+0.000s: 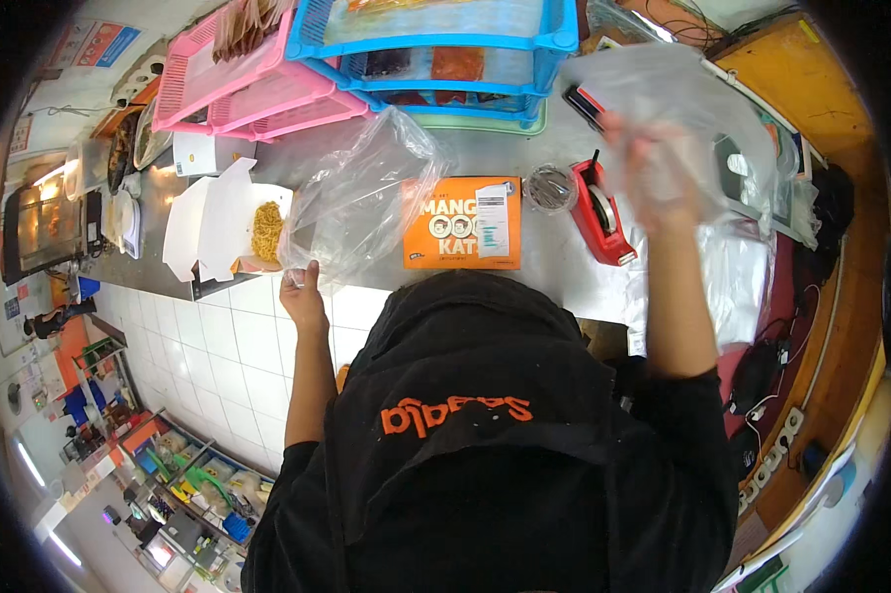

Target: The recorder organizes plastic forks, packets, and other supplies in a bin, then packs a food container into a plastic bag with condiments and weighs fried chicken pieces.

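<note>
My left hand pinches the lower edge of a clear plastic bag, which stands puffed up over the steel table. The bag's right side overlaps a closed orange cardboard box bearing print and a paper label. Left of the bag, an open white-lined carton holds yellow noodles. My right hand is raised at the right, blurred, among translucent plastic bags; whether its fingers grip them is unclear. Beneath it and to the left stands a red tape dispenser.
Blue stacked baskets and a pink basket rack line the table's back. A round clear tub sits beside the dispenser, with a black stapler behind. Flat plastic bags lie at the right. A white scale stands far left.
</note>
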The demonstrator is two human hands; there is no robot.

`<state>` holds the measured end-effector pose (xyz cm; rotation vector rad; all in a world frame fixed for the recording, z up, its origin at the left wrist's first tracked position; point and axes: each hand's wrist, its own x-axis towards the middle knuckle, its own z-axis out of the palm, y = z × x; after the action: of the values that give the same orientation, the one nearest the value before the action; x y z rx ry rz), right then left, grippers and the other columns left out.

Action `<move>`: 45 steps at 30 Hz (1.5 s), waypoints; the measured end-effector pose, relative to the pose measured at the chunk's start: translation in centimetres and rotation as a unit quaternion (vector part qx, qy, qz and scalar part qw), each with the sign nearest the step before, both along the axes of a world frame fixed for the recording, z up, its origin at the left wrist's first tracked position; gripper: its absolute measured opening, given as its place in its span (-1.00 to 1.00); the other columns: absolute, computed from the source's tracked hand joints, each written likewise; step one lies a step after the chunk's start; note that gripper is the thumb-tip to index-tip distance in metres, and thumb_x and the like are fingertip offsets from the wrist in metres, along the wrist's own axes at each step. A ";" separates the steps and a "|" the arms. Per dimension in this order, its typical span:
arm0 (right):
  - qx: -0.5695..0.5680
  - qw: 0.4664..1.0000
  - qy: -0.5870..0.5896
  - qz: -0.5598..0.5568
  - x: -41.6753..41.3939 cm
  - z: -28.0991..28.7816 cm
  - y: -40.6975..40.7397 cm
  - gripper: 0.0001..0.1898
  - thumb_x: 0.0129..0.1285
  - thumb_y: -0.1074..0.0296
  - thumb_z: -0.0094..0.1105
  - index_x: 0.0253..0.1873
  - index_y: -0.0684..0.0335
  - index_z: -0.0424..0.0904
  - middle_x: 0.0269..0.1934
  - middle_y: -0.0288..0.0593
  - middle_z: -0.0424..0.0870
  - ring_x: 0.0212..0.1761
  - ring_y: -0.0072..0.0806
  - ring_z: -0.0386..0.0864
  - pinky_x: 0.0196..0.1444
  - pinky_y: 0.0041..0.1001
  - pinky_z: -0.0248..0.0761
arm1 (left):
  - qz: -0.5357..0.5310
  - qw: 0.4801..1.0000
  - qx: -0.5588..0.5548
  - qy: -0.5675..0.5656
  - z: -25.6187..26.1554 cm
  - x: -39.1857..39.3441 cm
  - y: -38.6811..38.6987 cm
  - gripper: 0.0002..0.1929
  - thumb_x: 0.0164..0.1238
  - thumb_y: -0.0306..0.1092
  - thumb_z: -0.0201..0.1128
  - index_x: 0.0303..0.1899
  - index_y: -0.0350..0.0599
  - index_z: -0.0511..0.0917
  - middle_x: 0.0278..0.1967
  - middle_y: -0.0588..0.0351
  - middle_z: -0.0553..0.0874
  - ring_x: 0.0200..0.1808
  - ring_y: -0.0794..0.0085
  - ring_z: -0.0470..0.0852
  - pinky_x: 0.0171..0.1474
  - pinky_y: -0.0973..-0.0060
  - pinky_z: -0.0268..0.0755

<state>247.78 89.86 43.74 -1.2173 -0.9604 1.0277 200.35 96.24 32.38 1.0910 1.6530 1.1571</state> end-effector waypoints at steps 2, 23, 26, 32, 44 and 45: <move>0.128 0.939 0.296 0.115 -6.3 -0.2 2.0 -0.68 0.25 0.19 0.24 0.05 0.14 0.52 -0.07 -0.22 0.59 0.05 -0.25 0.56 -0.08 -0.34 0.45 | -0.025 0.999 -0.013 -0.035 -0.2 -2.3 0.8 -0.80 0.25 -0.47 0.32 -0.48 -0.07 0.45 -0.47 0.34 0.52 -0.42 0.67 0.39 -0.25 0.64 0.27; 0.258 0.962 0.044 0.072 -23.0 1.5 4.0 -0.69 0.09 0.30 0.33 -0.08 0.24 0.54 -0.16 -0.14 0.60 -0.15 -0.34 0.59 -0.03 -0.24 0.48 | -0.232 0.963 -0.031 -0.132 -2.7 -14.0 4.1 -0.55 0.44 -0.13 0.07 0.07 -0.39 0.55 0.13 -0.07 0.61 0.18 0.33 0.47 0.27 0.40 0.16; 0.295 0.953 -0.045 0.045 -23.4 0.1 4.9 -0.68 0.07 0.30 0.33 -0.08 0.24 0.54 -0.16 -0.13 0.60 -0.15 -0.32 0.59 0.00 -0.23 0.46 | -0.249 0.961 -0.048 -0.114 -4.2 -15.3 4.2 -0.56 0.47 -0.09 0.03 -0.05 -0.39 0.57 0.13 -0.10 0.60 0.17 0.29 0.47 0.27 0.37 0.17; 0.372 0.905 -0.204 -0.014 -29.3 -4.5 12.9 -0.67 0.03 0.30 0.32 -0.08 0.22 0.55 -0.16 -0.11 0.61 -0.15 -0.29 0.58 0.05 -0.21 0.43 | -0.282 0.953 -0.027 -0.103 -2.4 -14.6 4.6 -0.58 0.52 -0.10 -0.04 -0.32 -0.32 0.55 0.14 -0.17 0.58 0.19 0.23 0.49 0.28 0.31 0.18; 0.164 0.901 -0.357 0.183 -27.8 -10.8 12.4 -0.50 0.09 0.41 0.16 0.20 0.21 0.43 0.16 0.00 0.45 0.24 -0.09 0.36 0.31 -0.18 0.21 | -0.262 0.963 -0.048 -0.038 0.1 -15.5 5.0 -0.49 0.52 0.00 -0.05 0.08 -0.32 0.57 0.04 0.01 0.66 0.07 0.32 0.55 -0.03 0.51 0.38; 0.092 0.919 -0.351 0.153 -25.5 -10.3 11.6 -0.49 0.09 0.38 0.20 0.20 0.22 0.42 0.16 0.00 0.45 0.25 -0.08 0.35 0.31 -0.19 0.21 | -0.254 0.966 -0.043 -0.038 -0.1 -15.8 5.1 -0.49 0.52 -0.01 -0.05 0.07 -0.33 0.57 0.03 0.01 0.67 0.07 0.32 0.55 -0.02 0.51 0.37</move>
<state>222.25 101.42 33.41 -1.3230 -1.8133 0.7038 184.58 101.32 32.33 1.2968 1.2465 0.7730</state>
